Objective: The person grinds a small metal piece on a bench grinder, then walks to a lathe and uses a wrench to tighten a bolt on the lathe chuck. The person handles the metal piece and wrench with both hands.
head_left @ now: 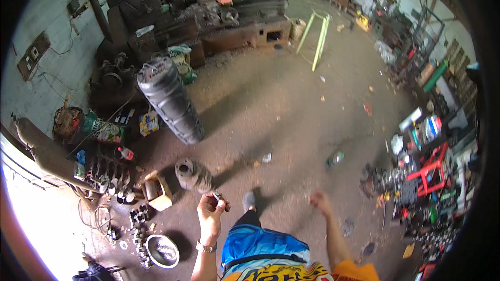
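My left hand (211,212), with a metal-banded watch on its wrist, is raised in front of me. Its thumb and fingers pinch a small metal piece (224,201), whose exact kind I cannot make out. Just beyond that hand a grey, ribbed cylindrical part (194,175) with a hole in its top stands on the floor. My right hand (321,203) hangs out to the right over the floor, apart from any object. Blur hides how its fingers are set.
A tall black cylinder (171,101) stands ahead on the left. Nearby are a cardboard box (157,191), a metal basin (150,250) and engine parts (139,229). A plastic bottle (336,159) lies ahead right. Tools and a red frame (433,171) crowd the right side; a yellow-green stand (321,36) is farther off.
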`<state>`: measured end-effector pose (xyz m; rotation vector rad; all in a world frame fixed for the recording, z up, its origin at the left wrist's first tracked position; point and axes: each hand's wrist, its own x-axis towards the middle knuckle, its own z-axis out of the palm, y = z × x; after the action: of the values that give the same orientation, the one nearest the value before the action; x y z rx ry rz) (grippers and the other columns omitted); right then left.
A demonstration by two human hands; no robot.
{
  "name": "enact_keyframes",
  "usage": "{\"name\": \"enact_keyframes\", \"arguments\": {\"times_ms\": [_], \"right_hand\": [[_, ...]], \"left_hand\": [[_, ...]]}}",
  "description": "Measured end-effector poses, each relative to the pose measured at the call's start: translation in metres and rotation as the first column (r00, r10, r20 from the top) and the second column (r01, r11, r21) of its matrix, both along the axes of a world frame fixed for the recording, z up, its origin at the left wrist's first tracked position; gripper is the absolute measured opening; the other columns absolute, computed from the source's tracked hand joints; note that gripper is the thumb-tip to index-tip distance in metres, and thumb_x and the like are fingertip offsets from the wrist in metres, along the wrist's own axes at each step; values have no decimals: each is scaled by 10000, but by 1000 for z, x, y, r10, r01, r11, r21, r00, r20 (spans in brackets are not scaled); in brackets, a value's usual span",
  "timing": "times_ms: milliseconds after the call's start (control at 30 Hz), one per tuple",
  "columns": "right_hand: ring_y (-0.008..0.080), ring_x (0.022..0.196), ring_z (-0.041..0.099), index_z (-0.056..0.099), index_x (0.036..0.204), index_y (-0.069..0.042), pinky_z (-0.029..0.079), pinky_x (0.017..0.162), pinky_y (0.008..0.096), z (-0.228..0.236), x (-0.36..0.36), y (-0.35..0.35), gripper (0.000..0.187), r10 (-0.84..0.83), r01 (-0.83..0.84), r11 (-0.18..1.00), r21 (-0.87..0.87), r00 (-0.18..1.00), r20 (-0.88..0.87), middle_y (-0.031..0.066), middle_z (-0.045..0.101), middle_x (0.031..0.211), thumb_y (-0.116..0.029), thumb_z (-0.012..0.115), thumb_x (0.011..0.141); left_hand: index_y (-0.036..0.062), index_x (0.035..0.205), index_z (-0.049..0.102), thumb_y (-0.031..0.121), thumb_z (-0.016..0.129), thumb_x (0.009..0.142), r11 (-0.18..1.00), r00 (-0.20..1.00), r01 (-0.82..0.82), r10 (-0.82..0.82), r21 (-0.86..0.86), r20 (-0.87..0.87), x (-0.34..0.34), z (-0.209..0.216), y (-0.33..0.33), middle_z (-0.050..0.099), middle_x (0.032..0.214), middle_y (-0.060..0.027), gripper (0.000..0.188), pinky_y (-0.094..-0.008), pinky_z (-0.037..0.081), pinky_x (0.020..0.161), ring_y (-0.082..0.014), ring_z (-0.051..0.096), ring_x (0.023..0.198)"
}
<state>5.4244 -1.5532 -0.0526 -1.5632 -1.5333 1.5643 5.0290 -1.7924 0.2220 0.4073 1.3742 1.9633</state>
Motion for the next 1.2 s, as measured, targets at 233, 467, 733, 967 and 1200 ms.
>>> {"name": "enact_keyframes", "arguments": {"times_ms": [233, 467, 733, 967, 1200], "right_hand": [[263, 808, 705, 705, 1009, 20, 573, 676, 379, -51, 9, -33, 261, 149, 150, 694, -704, 927, 344, 172, 735, 914, -102, 489, 929], [240, 733, 687, 724, 934, 7, 554, 615, 365, -41, -77, 132, 237, 149, 177, 634, -752, 927, 344, 154, 730, 873, -89, 510, 903], [214, 647, 666, 745, 849, -8, 533, 545, 350, -55, -270, 481, 222, 414, -169, 794, -584, 853, 317, 133, 724, 826, -74, 534, 872], [109, 672, 609, 670, 1001, -18, 478, 606, 259, 132, -626, 792, 218, 393, -409, 913, 9, 872, -292, 51, 680, 788, -234, 685, 975], [147, 888, 672, 659, 1144, -3, 511, 777, 279, 278, -825, 838, 210, 651, -722, 676, 147, 491, -579, 65, 705, 980, -122, 637, 973]], "left_hand": [[9, 1125, 544, 49, 703, 935, 992, 990, 119, -115, 50, -80, -116, 47, 197, 665, 939, -87, 251, -300, 548, 744, -150, 642, 829], [3, 1108, 562, 56, 696, 941, 988, 986, 154, -155, -27, -66, -200, 26, 374, 657, 916, -72, 220, -300, 549, 719, -157, 648, 836], [6, 1102, 590, 70, 707, 939, 988, 991, 32, -51, -152, -125, -290, 9, 564, 645, 906, -48, 210, -281, 548, 720, -117, 637, 784], [4, 1066, 583, -9, 699, 917, 985, 994, -113, 112, -128, -19, -378, 11, 682, 640, 883, -29, 189, -263, 539, 743, -113, 633, 792], [-19, 1054, 622, -57, 686, 910, 988, 997, -79, 77, -134, -22, -509, -16, 823, 694, 911, -51, 162, -244, 537, 739, -102, 651, 815]]}}
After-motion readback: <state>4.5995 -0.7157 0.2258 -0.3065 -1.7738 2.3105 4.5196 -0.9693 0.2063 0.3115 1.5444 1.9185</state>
